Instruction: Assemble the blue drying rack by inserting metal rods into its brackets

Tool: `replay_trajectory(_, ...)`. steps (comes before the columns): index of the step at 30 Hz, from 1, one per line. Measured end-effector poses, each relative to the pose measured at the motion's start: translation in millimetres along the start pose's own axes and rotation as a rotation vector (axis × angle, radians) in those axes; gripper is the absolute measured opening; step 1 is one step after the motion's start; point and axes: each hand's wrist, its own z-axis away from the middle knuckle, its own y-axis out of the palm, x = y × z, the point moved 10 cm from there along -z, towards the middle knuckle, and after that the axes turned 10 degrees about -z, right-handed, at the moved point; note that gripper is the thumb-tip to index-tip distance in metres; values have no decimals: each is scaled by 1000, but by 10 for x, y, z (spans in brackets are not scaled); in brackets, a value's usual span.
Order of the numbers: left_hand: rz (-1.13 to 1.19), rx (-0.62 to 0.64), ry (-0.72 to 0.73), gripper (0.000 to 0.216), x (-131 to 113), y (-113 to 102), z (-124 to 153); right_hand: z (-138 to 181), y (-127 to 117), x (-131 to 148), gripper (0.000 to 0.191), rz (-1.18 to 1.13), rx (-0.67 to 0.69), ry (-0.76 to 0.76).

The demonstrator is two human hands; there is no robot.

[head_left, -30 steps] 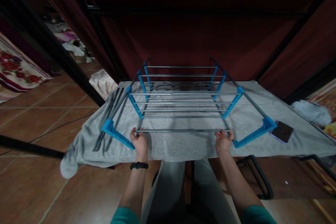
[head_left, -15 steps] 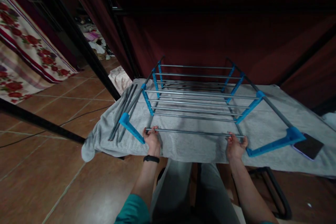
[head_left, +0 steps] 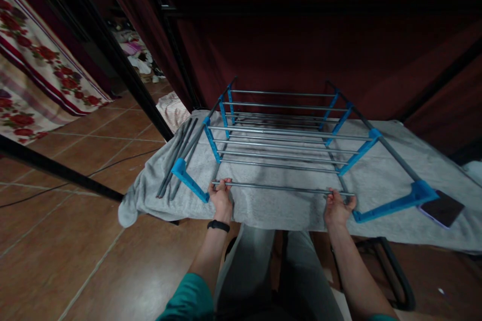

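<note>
A thin grey metal rod (head_left: 274,188) spans the front of the rack between my two hands. My left hand (head_left: 221,199) closes on its left end, beside the near-left blue bracket (head_left: 190,182). Around the right end the fingers of my right hand (head_left: 338,208) are closed, just left of the near-right blue bracket (head_left: 395,204). Behind them stands the partly built rack (head_left: 286,133), with grey tubes on both sides joined by blue plastic brackets and several crossbars. It rests on a grey cloth (head_left: 278,210).
Several loose grey rods (head_left: 176,158) lie on the cloth at the left. A dark phone (head_left: 442,209) lies right of the rack. Black metal posts (head_left: 124,55) and a dark red curtain (head_left: 278,50) border the surface. A black cable (head_left: 113,164) crosses the tiled floor.
The rod and both hands have shifted slightly to the right relative to the rack's brackets. My grip on both ends looks the same.
</note>
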Motion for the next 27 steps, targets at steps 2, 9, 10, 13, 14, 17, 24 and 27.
replay_trajectory(2,4,10,-7,25,7,3,6,5,11,16,75,25,3,-4)
replay_trajectory(9,3,42,-90,7,78,0,-6,-6,5,-3,68,15,12,14)
replay_trajectory(10,1,46,-100,6,86,1,-9,-8,6,-6,67,4,14,17)
replay_trajectory(13,-3,51,-121,6,104,1,-10,-9,22,-11,68,-22,28,23)
replay_trajectory(14,-4,51,-126,7,109,0,-9,-8,27,-8,68,-24,31,21)
replay_trajectory(17,-6,52,-145,7,125,-2,-3,-7,22,3,66,3,22,15)
replay_trajectory(24,4,58,-198,5,177,-18,-24,-63,-31,-9,56,37,11,4)
replay_trajectory(27,16,67,-209,7,179,-26,-26,-79,-52,-57,47,40,6,39)
